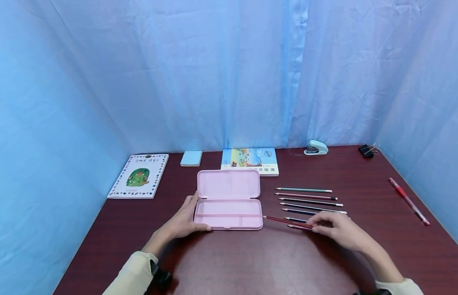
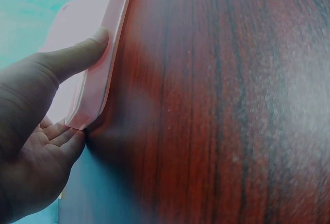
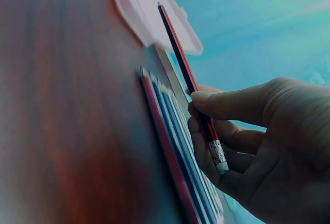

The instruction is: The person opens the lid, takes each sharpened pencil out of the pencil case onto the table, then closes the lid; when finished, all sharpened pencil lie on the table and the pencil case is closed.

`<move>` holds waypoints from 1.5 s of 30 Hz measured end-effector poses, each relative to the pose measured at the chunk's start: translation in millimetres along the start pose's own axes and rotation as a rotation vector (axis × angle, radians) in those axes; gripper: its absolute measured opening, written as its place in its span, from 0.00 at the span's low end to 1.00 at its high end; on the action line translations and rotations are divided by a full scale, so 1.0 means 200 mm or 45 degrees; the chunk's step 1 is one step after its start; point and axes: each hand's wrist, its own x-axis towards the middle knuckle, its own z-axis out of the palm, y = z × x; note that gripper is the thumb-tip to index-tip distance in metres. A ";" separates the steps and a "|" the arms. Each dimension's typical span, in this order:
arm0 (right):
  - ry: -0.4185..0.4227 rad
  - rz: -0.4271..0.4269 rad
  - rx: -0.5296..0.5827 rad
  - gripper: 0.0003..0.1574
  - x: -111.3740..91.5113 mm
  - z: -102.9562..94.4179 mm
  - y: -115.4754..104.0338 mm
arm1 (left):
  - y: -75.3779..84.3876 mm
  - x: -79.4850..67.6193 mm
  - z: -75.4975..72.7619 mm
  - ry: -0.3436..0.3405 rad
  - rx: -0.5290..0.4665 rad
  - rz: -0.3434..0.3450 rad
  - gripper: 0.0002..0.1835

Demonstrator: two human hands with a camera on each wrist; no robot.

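Observation:
A pink pencil case [image 1: 218, 221] lies with its lid [image 1: 229, 184] folded back, its divided compartments bare. My left hand [image 1: 182, 219] holds the case at its left end, thumb on the front edge and fingers along the side. Between thumb and fingers, my right hand [image 1: 337, 229] pinches a red pencil [image 3: 178, 49] near its silver-banded eraser end. That pencil is raised above the table, tip toward the case's right end. Below it lies a row of several pencils, from a green pencil [image 1: 304, 190] at the back to a dark red pencil [image 3: 165, 141] at the front.
Behind the case lies a blue-covered book [image 1: 269, 162]. A white booklet [image 1: 140, 176] and a light blue notepad [image 1: 191, 158] are at the left. Toward the right are a mint stapler [image 1: 316, 147], a black binder clip [image 1: 366, 151] and a red pen [image 1: 409, 200]. Curtains [image 1: 177, 73] enclose the table.

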 end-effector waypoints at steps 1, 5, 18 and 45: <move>0.012 0.011 -0.002 0.05 -0.04 -0.01 0.01 | 0.00 0.00 0.00 0.004 -0.004 0.006 0.66; 0.057 0.084 -0.068 0.06 -0.17 -0.04 0.05 | 0.00 0.00 0.00 0.011 -0.009 0.015 0.66; 0.308 0.099 -0.244 0.16 -0.37 -0.01 0.12 | 0.00 0.00 0.00 0.009 -0.018 0.014 0.67; 0.473 -0.027 -0.449 0.23 -0.36 0.05 0.15 | 0.00 0.00 0.00 -0.001 0.007 -0.006 0.66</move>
